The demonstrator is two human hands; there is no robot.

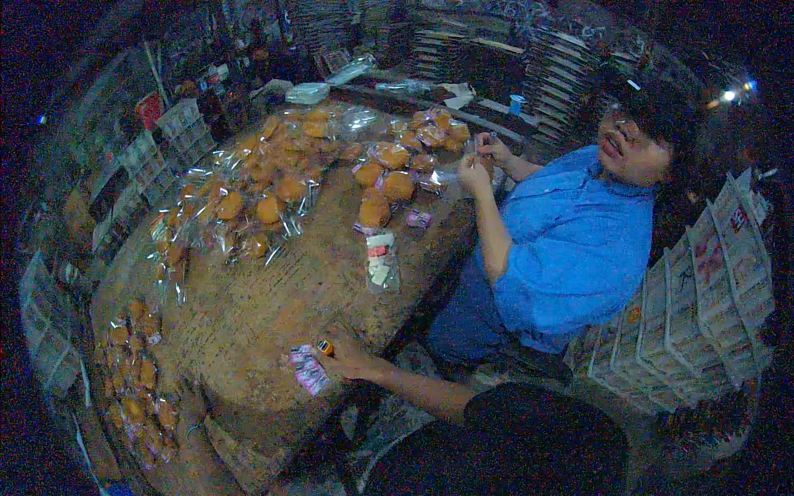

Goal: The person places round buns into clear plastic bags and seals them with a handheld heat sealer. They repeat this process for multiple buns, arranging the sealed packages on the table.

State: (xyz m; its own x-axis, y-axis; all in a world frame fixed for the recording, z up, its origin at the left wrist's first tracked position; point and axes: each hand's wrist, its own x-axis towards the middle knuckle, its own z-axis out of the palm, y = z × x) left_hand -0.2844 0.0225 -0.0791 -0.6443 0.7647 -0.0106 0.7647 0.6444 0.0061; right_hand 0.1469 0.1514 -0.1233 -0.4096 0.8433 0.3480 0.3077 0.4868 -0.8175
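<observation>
My hand at the near edge of the table, by a small stack of pink labels

My left hand [346,357] rests on the wooden table [248,322], fingers closed on a small orange thing [325,347], touching the pink labels [308,370]. My right hand is out of view. Farther off lie bagged orange pastries [273,182]; at the far right a person in a blue shirt [571,240] handles a clear bag [447,176].

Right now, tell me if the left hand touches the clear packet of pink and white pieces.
Apart. Head view: bare tabletop lies between the left hand and the clear packet, which sits farther up the table.
</observation>
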